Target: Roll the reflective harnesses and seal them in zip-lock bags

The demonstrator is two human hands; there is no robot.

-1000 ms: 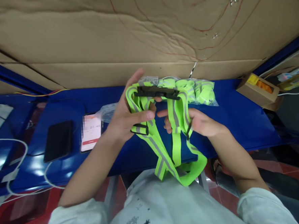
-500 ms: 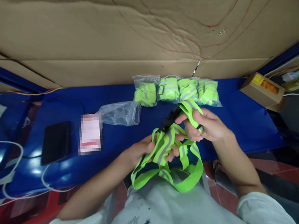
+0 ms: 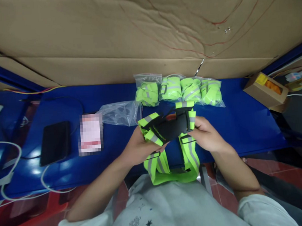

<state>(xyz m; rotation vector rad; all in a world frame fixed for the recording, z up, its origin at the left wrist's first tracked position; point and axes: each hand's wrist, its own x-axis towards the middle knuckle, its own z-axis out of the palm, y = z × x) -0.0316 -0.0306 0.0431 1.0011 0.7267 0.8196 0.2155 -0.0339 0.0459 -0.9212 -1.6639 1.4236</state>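
Between my two hands is a neon-yellow reflective vest (image 3: 174, 178) made of straps with grey stripes. Its black panel (image 3: 171, 127) faces up, with strap ends folded around it. My left hand (image 3: 140, 147) is closed on the panel's left side and the straps there; some of its fingers are hidden underneath. On the right edge, my right hand (image 3: 204, 133) grips the straps, its fingertips partly behind them. Black buckles show on the straps below both hands, and a loop of strap hangs down against my shirt.
Several clear bags of folded neon straps (image 3: 171, 89) stand along the back of the blue table (image 3: 240, 131). An unfilled plastic bag (image 3: 121, 113) lies left of them. Further left are a blurred-out card (image 3: 91, 133) and a black tablet-like device (image 3: 55, 143). A cardboard box (image 3: 266, 90) sits at the right.
The vest has been turned and spread, so its black panel now faces up between my hands. My left hand moved up slightly, and my right hand shifted down to the panel's right edge.
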